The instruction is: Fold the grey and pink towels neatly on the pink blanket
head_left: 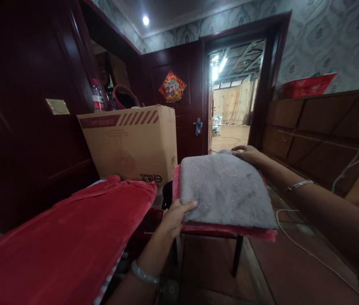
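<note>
A folded grey plush cloth (226,190) lies on top of a folded red plush cloth (271,234), both on a stool or chair with dark metal legs (238,256). My left hand (177,214) grips the near left edge of the grey cloth, thumb on top and fingers hidden beneath. At the far right corner, my right hand (247,153) has its fingers closed over the grey cloth's edge, where a small fold sticks up. To the left, a smooth red cloth (71,228) covers a long raised surface, perhaps an ironing board.
A large cardboard box (128,144) stands behind, with a bottle (97,97) on it. Wooden cabinets (319,131) line the right wall, under a red container (309,84). A pale cable (296,241) runs over the floor. An open doorway (232,97) leads to another room.
</note>
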The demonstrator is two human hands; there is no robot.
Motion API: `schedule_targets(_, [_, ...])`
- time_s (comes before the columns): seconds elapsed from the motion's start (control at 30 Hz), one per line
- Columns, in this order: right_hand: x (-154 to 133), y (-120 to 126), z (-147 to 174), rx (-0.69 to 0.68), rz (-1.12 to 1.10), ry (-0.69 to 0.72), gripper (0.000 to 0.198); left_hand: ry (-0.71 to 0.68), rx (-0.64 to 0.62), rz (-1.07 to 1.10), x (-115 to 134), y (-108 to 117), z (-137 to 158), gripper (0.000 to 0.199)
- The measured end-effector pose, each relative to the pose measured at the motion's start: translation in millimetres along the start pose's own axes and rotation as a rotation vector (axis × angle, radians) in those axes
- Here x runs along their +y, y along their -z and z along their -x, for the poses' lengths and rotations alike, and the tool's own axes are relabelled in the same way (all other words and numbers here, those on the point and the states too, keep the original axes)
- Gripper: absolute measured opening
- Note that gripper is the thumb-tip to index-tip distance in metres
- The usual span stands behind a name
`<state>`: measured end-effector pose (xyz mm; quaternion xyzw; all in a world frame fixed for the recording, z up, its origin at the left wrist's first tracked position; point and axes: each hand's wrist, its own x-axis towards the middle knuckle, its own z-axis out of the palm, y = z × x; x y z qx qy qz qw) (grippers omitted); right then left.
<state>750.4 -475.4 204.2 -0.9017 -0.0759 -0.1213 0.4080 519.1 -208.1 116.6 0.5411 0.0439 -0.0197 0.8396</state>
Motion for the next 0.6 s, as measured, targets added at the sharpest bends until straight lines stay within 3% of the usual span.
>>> schedule_targets(0.1, [-1,1,3,-0.012,0.064,-0.006,0.028,-0.009,-0.004,0.000,0,1,-2,0.052])
schedule_targets(0.2, [-6,8,8,0.014,0.216,0.058,0.033,-0.008,-0.010,-0.004,1,1,-2,0.053])
schedule_targets(0.4, [-41,6,37,0.078,0.446,0.460,0.057,-0.031,-0.010,-0.061,5,0,11,0.052])
schedule_targets(0.5, [-54,-5,52,-0.057,0.544,0.567,0.070,-0.035,-0.028,-0.153,4,10,21,0.053])
schedule_targets(0.6, [-56,-17,60,-0.305,0.583,0.580,0.078,-0.039,-0.035,-0.250,0,28,30,0.054])
